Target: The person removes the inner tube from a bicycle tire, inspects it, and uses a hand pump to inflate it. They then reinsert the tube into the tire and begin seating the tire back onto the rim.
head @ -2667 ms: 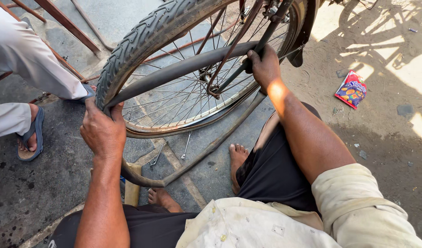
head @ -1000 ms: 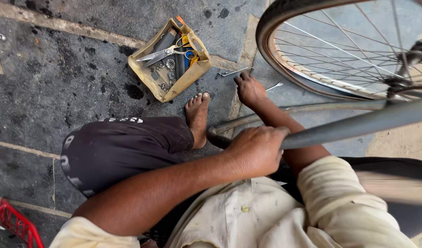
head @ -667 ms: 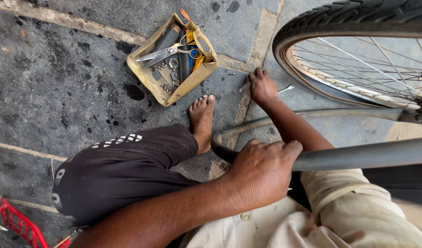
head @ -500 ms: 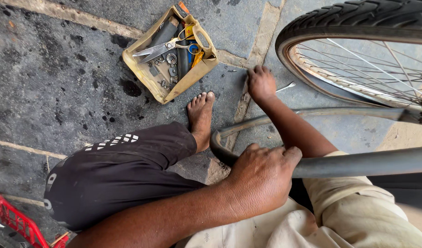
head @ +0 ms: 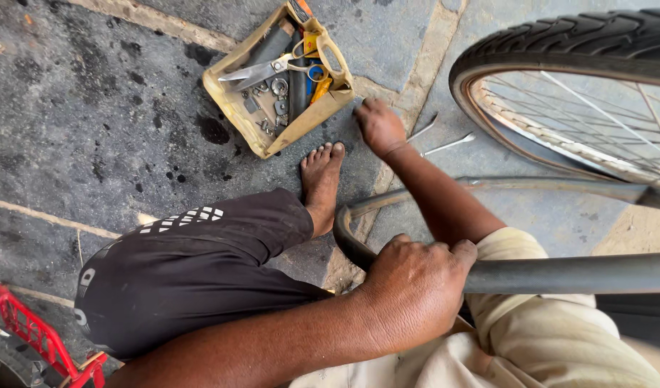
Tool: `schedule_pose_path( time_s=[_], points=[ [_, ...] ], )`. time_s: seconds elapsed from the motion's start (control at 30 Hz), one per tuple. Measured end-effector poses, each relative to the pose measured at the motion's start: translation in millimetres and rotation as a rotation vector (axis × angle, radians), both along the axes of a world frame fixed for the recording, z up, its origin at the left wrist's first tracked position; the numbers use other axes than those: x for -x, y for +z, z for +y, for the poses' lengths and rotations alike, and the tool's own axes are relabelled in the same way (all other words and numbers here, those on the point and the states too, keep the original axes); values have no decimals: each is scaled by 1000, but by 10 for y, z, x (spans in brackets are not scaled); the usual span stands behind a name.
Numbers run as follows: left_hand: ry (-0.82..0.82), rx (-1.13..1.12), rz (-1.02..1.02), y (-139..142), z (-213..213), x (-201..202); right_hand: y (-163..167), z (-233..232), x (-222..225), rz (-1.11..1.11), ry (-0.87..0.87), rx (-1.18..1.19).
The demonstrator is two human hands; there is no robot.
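Tube [head: 560,273] gripped in closed left hand [head: 416,287]; right hand [head: 379,128] touches tool tray [head: 236,108].

A single head-worn camera looks steeply down from close above the person's lap, facing the stone floor [head: 93,108], tool tray [head: 229,108] and bicycle wheel [head: 560,43].

Ground [head: 93,122]: rough dark stone slabs, oil-stained, with paler gritty joints. Tray [head: 233,108]: worn yellowish plastic, matt, scuffed. Scissors [head: 262,70]: bright steel blades, glossy yellow plastic handles. Tyre [head: 560,43]: matt black rubber, ribbed tread; rim dull, rusty metal (spokes thin and shiny). Tube [head: 560,273] under the left hand [head: 416,287]: smooth, faintly sheened black rubber. Shorts [head: 193,273]: matt black cloth. Rack [head: 35,338]: glossy red-painted metal.
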State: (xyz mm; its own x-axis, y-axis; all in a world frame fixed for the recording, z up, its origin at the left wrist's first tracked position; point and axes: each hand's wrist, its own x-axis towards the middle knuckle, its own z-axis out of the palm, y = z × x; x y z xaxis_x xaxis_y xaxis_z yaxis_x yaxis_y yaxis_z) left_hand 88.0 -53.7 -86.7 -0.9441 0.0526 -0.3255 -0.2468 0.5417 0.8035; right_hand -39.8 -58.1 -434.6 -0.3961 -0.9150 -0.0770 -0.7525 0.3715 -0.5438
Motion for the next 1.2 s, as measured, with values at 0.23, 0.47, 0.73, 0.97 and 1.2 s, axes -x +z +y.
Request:
schedule_pose_path(
  time_s=[0.23, 0.47, 0.73, 0.97, 1.2],
  points=[
    [154, 80, 162, -59, 20, 39, 174, -78, -32, -11, 79, -93],
    [165, 27, -15, -329, 122, 139, 915, 648, 248, -1595, -463, -196],
    [381, 23, 275, -643, -70, 642, 1798, 1395, 199, -631, -322, 285],
    [444, -749, -133, -476, 95, 769, 2909, 2198, 12, -1053, -880, 638],
    [335, -800, -169, -272, 396, 696, 3101, 2387, -262, -901, -929, 772]
  ],
)
